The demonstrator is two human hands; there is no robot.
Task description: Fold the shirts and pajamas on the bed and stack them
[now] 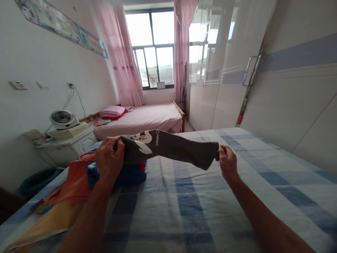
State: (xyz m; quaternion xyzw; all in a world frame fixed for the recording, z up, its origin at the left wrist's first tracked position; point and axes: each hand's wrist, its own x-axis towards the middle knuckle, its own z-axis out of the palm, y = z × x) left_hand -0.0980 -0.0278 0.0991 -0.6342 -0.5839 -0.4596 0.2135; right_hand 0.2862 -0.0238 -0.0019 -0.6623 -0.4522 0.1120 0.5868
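Note:
Stretched in the air between my hands is a pair of dark grey trousers (pixel 176 147), with a white cartoon print and the word SNOOPY on it. My left hand (pixel 110 154) grips the end at the left, fingers closed around the cloth. At the other end, my right hand (pixel 228 160) pinches the fabric by the hem corner. Behind and below my left hand lies a pile of clothes, with a dark blue garment (pixel 134 175), an orange one (pixel 76 181) and a yellow one (pixel 58 221).
Under my arms is a bed with a blue and white checked sheet (pixel 163 214). A second bed with a pink sheet (pixel 155 116) stands by the window. On the left, a small fan (pixel 63 119) sits above a white cabinet (pixel 76 144); glossy wardrobe doors (pixel 221 98) line the right.

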